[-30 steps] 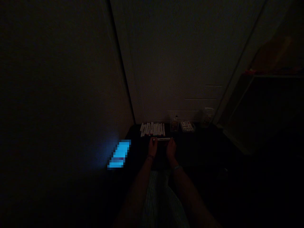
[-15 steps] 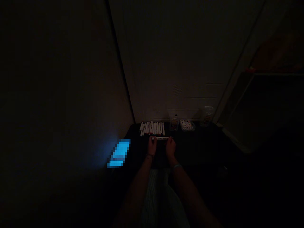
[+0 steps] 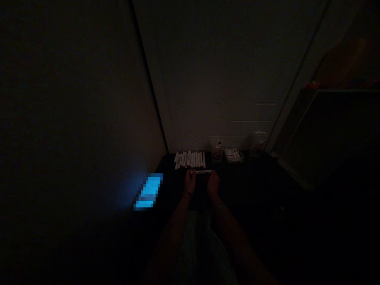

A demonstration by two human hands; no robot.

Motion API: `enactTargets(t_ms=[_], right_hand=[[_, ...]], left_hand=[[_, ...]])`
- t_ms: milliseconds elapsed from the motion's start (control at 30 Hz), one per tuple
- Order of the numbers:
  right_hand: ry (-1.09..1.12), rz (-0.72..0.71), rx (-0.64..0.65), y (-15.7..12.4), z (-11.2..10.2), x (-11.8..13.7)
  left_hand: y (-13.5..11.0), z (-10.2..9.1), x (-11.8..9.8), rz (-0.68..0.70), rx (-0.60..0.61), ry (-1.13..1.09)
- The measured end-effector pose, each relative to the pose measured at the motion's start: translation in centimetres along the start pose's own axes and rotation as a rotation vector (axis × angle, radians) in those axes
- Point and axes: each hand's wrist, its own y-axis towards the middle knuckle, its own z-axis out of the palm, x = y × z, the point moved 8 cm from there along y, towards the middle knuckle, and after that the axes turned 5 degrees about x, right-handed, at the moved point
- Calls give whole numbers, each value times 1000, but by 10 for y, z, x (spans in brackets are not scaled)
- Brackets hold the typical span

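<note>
While dimness covers the room and the dark surface (image 3: 252,176), left fingers (image 3: 191,178) and right fingers (image 3: 211,179) pinch the ends of a slim white marker (image 3: 203,172), a row of white markers (image 3: 190,159) just beyond them.

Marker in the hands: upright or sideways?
Sideways: the marker runs level between the left hand and the right hand, each gripping one end.

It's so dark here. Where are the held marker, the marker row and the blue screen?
held marker (image 3: 202,172): head view, middle of its barrel.
marker row (image 3: 190,159): head view, middle of the row.
blue screen (image 3: 148,192): head view, centre of the glow.
</note>
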Motion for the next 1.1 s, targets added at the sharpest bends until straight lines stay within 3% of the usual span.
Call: enactTargets(t_ms=[700,1100], right_hand=[[-78,-12,-10,-1,-3,8],[-15,25,-7,0,-3,3]], left_hand=[[-1,-3,-3,-30,-38,-37],[1,4,-1,-26,16,-129]])
